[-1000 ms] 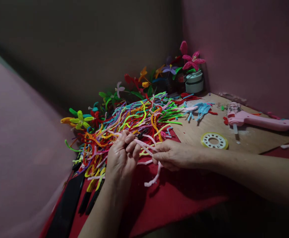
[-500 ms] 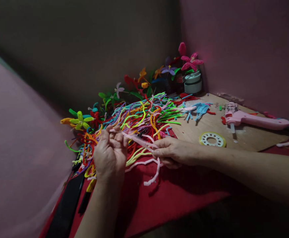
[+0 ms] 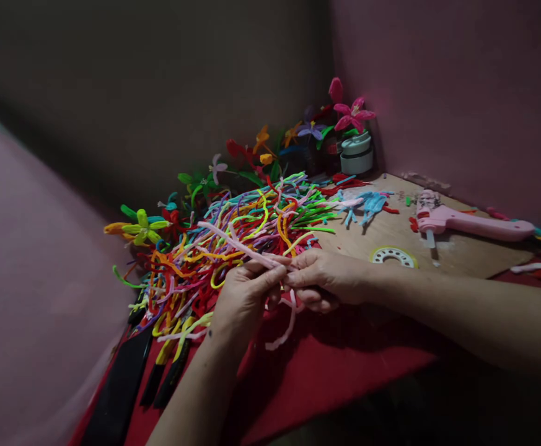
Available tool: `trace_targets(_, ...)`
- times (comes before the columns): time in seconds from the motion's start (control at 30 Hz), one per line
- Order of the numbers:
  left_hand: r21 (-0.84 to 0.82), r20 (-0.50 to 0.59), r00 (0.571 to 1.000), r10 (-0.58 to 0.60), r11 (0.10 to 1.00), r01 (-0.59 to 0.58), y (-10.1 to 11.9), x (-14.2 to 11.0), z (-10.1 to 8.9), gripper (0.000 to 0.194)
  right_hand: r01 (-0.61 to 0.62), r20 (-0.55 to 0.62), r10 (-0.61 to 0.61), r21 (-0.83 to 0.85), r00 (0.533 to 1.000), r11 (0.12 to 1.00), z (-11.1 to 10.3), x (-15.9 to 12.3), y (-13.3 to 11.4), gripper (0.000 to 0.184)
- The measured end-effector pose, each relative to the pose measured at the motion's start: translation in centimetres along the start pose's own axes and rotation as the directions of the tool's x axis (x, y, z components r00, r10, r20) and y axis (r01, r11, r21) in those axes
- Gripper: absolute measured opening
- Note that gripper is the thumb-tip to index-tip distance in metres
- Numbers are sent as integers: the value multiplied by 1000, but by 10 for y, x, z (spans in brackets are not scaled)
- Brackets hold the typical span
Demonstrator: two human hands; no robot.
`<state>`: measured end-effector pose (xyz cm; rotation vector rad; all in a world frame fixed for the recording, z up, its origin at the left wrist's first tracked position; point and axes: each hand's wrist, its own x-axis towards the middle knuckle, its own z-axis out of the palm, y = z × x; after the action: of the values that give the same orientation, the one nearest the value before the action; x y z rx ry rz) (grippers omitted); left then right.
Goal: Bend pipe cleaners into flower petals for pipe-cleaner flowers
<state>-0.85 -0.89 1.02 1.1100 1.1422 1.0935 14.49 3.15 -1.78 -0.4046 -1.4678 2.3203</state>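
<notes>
Pink fuzzy stems (image 3: 230, 238) run between the two hands, held above the near edge of a tangled heap of coloured stems (image 3: 251, 214), their free ends pointing up and leftward over it. The left hand (image 3: 240, 300) pinches them between thumb and fingers, and the right hand (image 3: 328, 275) does the same just beside it, the two sets of fingertips nearly meeting. One pink end (image 3: 285, 337) curls below the hands over the red tabletop (image 3: 312, 384) (whether it belongs to the pinched bunch, I cannot tell).

Right of the heap, a wooden board (image 3: 372, 238) carries a light-blue bundle (image 3: 372, 205), a pink glue gun (image 3: 484, 224) lying on its side, and a yellow-rimmed roll (image 3: 393, 255), partly hidden by the right forearm. Behind, a pale lidded container (image 3: 356, 155) stands near the wall, with a bright pink flower (image 3: 354, 114) just above it. More fuzzy flowers line the back of the heap, a yellow one (image 3: 144, 228) at the far left. Black-and-yellow handles (image 3: 172, 378) lie near the left forearm, beside a flat black object (image 3: 119, 390).
</notes>
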Motion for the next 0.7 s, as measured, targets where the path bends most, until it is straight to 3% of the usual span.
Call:
trace_targets(0.07,4,-38,999,20,1000,-19,-1,1,0,19,-3,18,2,33,1000,999,-2,0,-2,16)
trace_targets(0.23,-81,-109,994,-12,997,3,3,2,-1,20,-65,112,36,269,993,961,-8,2,-4,43)
trace_targets(0.33,-91,-116,993,-17,996,6,2,2,-1,21,-96,131,45,414,990,905,-9,3,-1,33)
trace_targets(0.43,-57,-102,995,20,998,-26,0,2,0,20,-66,54,45,501,998,863,-5,4,2,22)
trace_targets(0.7,48,-131,988,77,996,-71,1,1,1,18,-61,-35,88,476,995,877,5,2,-2,20)
